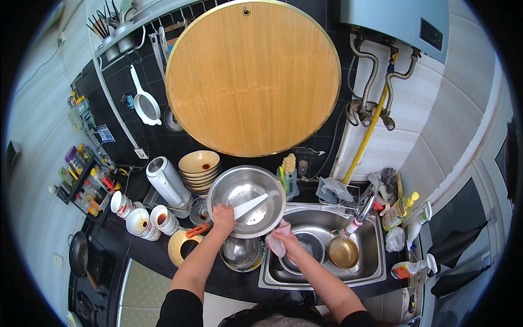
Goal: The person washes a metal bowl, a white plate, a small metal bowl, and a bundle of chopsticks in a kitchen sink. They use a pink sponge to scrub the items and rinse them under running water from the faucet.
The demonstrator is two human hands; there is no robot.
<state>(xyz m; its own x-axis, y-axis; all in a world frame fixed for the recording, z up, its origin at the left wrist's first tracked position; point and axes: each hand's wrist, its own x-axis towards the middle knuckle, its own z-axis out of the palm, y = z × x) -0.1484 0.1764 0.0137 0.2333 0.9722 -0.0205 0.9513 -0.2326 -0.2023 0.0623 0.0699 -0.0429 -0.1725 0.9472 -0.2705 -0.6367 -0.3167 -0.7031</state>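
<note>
Steel bowl held at the sink, cloth in the other hand

Left hand (pixel 223 216) is clamped on the near-left rim of a big steel bowl (pixel 246 200), fingers curled over the edge, holding it tipped so the open side faces up toward the camera. The bowl sits just left of the sink (pixel 376 272), above the counter edge. Lying inside it is a white spatula (pixel 250 206); its long axis runs from near-left to far-right, handle end pointing far-right and the broad end down near the thumb.

Right hand (pixel 289 243) is closed around a bunched pink cloth (pixel 277 240), which is touching the bowl's near-right rim, over the left part of the sink.

Going outward: a smaller steel pot (pixel 241 253) sits right below the bowl on the counter, with a yellow dish (pixel 182 246) to its left. In the sink basin there's a brass-coloured pan (pixel 343 252) under the tap (pixel 359 215). Further left are stacked cups (pixel 143 222) and a white kettle (pixel 166 181), with a stack of tan bowls (pixel 199 169) behind. A big round wooden board (pixel 253 77) leans on the far wall
</note>
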